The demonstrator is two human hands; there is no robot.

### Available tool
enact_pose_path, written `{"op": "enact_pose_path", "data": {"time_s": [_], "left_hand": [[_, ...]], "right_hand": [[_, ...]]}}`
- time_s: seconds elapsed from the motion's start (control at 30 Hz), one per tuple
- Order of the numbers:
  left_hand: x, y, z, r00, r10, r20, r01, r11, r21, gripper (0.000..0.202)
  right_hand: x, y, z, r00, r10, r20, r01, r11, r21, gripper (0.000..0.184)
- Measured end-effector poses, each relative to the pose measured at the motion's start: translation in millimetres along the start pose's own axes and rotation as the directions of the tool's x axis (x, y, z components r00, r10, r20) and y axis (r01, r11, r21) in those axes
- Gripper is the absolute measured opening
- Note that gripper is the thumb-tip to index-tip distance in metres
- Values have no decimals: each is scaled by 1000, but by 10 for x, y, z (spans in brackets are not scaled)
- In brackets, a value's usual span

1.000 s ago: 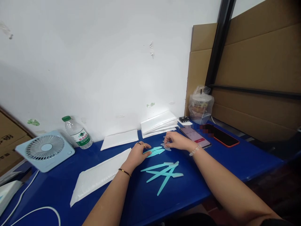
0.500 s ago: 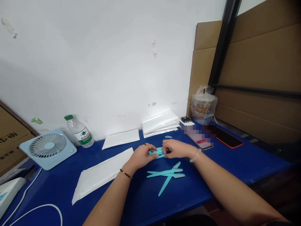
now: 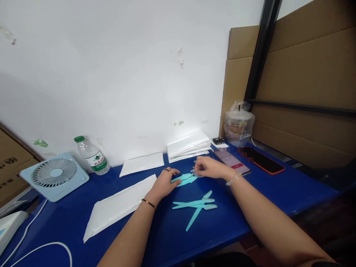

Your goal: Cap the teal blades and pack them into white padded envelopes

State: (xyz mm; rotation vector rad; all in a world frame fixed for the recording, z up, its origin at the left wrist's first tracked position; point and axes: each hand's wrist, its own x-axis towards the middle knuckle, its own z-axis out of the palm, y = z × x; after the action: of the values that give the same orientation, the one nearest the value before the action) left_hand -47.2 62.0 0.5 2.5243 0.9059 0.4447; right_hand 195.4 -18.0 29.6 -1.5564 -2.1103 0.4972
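Observation:
My left hand [image 3: 166,181] lies with its fingers pressed down on a small bundle of teal plastic sticks [image 3: 185,179] on the blue table [image 3: 172,237]. My right hand [image 3: 209,167] is just to the right of that bundle, fingers curled in a pinch on a small pale piece at the sticks' far end. A loose pile of teal sticks [image 3: 196,207] lies crossed on the table nearer to me, between my forearms.
A white padded envelope [image 3: 119,205] lies left of my left arm, another [image 3: 141,164] and a stack [image 3: 187,145] stand by the wall. Two phones [image 3: 232,162] [image 3: 263,160], a bagged drink cup [image 3: 237,124], a water bottle [image 3: 91,155], a fan [image 3: 54,176] and white cables [image 3: 41,248] are around.
Both hands came together on the teal bundle half a second ago; now my right hand has drawn back slightly to the right. One stick has left the loose pile.

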Motion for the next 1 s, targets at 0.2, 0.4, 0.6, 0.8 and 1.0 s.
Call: {"op": "enact_pose_path", "data": {"time_s": [0.2, 0.4, 0.6, 0.8, 1.0], "left_hand": [[-5, 25, 27, 1000, 14, 11, -14, 1000, 9, 27], [-30, 195, -39, 999, 49, -18, -50, 999, -20, 27], [-61, 296, -28, 984, 57, 166, -50, 998, -46, 25], [-57, 260, -39, 991, -4, 133, 1, 1000, 19, 27], [-34, 271, -112, 996, -7, 85, 4, 999, 36, 24]], "right_hand": [[-87, -135, -66, 864, -66, 500, 26, 996, 85, 24], [-39, -128, 57, 881, 10, 473, -38, 998, 50, 14], [2, -88, 120, 957, -93, 276, 78, 995, 64, 10], [-10, -31, 25, 988, -48, 149, 43, 998, 41, 7], [-17, -16, -23, 994, -40, 98, 34, 998, 61, 8]]}}
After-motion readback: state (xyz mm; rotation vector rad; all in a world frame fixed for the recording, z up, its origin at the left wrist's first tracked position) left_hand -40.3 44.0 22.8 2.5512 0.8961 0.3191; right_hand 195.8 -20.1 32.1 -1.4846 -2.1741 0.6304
